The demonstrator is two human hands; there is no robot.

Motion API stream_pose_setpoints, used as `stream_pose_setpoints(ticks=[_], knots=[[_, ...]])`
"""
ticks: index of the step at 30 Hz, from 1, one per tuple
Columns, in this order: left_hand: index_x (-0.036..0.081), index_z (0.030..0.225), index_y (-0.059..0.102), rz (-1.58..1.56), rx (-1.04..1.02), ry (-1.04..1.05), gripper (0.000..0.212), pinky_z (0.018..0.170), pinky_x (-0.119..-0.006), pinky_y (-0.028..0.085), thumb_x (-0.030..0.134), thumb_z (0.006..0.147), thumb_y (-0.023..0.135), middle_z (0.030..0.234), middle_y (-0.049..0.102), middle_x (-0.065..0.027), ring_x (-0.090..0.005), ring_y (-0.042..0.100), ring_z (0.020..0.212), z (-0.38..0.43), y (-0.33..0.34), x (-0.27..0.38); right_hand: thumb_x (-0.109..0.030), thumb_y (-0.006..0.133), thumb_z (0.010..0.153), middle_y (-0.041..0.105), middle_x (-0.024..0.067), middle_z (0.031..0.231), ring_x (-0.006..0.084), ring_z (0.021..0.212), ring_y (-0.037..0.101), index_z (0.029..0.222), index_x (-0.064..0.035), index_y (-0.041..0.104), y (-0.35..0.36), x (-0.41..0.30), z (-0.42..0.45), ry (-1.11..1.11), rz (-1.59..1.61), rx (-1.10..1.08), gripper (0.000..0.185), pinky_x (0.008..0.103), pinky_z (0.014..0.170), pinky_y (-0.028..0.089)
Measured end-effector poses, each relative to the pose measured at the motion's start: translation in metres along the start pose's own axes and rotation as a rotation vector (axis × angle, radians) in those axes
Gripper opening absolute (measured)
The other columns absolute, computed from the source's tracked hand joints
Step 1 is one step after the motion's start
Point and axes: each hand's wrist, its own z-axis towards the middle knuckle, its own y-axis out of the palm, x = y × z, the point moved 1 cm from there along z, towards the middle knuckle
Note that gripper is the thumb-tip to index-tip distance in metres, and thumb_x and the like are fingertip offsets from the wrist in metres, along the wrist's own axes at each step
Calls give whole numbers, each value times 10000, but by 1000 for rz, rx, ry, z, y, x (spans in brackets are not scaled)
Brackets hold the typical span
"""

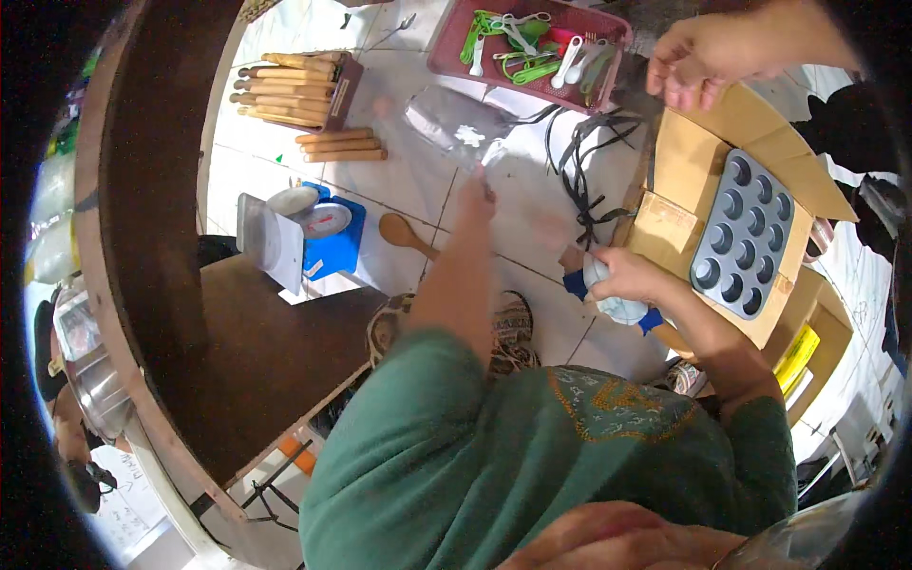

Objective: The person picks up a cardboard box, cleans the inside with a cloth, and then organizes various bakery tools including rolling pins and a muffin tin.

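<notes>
My left hand (479, 191), blurred, reaches over the tiled floor and has hold of the edge of a clear plastic bag (456, 125), which bears a white patch. My right hand (618, 276) grips a bundled white-and-blue cloth item (618, 303); its exact kind is unclear. Black straps (588, 171) tied together lie on the floor just beyond my right hand. Left of my left forearm is a wooden spoon (400, 231), its handle partly behind the arm. A blue kitchen scale (331, 239) stands farther left.
Another person's hand (687, 68) hangs over an open cardboard box (670, 214) holding a muffin tin (744, 235). A maroon basket (438, 53) holds measuring spoons. Wooden rolling pins (285, 92) fill a box, with several loose sticks (342, 146) nearby. A brown board (285, 370) lies left.
</notes>
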Motion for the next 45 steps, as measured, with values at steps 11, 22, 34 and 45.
stream_pose_setpoints(ticks=[11, 22, 34, 45], knots=[[98, 748, 502, -185, 497, 306, 138, 492, -243, 384, 226, 790, 532, 635, 446, 38, -96, 441, 584, -40, -17, 99, -143, 654, 562, 557, 42, 709, 111, 637, 504, 850, -5, 537, 12, -4, -24, -46, 263, -40, 340, 268, 584, 427], [121, 913, 508, -592, 91, -122, 291, 584, -290, 426, 355, 757, 580, 638, 505, 4, -144, 486, 581, 36, 9, 16, -157, 667, 572, 566, 41, 743, 120, 647, 518, 895, -32, 540, 34, 22, -23, 138, 412, -45, 368, 264, 609, 427], [151, 672, 447, -455, 36, -88, 310, 304, -276, 312, 429, 791, 512, 502, 455, -1, -120, 460, 431, 63, -27, 26, -209, 689, 555, 583, 75, 766, 162, 690, 543, 932, -9, 541, 43, 32, -11, 158, 456, -96, 451, 282, 653, 434], [162, 970, 578, 2139, 391, 835, 234, 806, -326, 422, 159, 742, 524, 1010, 563, -61, -220, 527, 970, -22, -62, 138, -229, 696, 528, 597, 137, 827, 210, 723, 561, 1034, 12, 512, 30, 36, 1, 13, 229, -127, 590, 313, 663, 447]])
